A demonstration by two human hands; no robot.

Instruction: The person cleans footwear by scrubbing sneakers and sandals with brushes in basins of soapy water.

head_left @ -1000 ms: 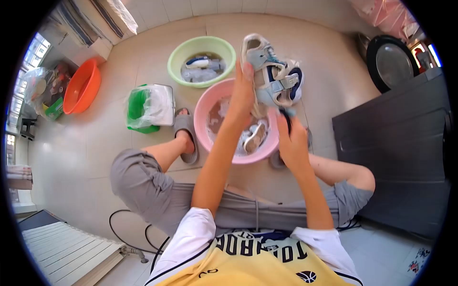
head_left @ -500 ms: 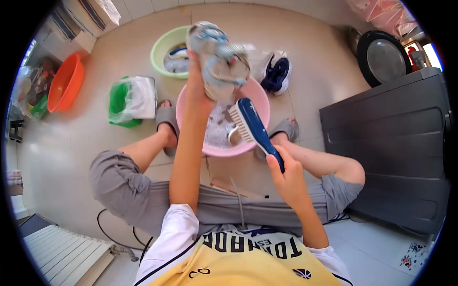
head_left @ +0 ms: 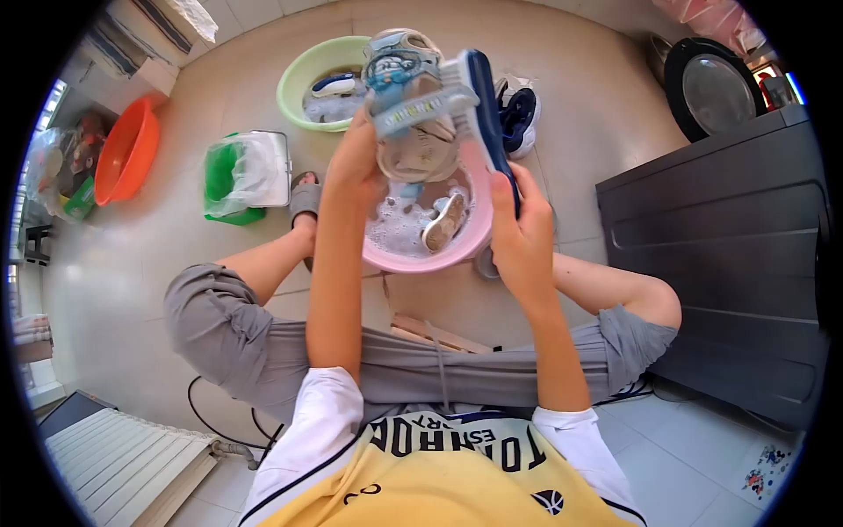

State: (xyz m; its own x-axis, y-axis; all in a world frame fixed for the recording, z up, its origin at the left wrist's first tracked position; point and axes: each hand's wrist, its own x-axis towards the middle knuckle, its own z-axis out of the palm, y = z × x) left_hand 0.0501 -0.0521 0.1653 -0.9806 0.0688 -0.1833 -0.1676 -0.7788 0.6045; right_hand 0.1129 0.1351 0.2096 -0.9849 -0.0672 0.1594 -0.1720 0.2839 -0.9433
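Observation:
A light blue and white shoe is held up over the pink basin by my left hand, which grips it from the left side. My right hand is closed round the handle of a dark blue brush. The brush's white bristles face left, against or very near the shoe's right side. Below, another shoe lies sole-up in the basin's foamy water. The fingers of my left hand are partly hidden behind the held shoe.
Behind the pink basin stands a green basin with a shoe in water. A dark blue shoe rests on the floor at its right. Left are a green bin and an orange basin. A dark cabinet stands right.
The brush has risen from above the basin to the shoe's right side, with my right hand moving up. The held shoe shifted left from its first place, then slightly right, and turned.

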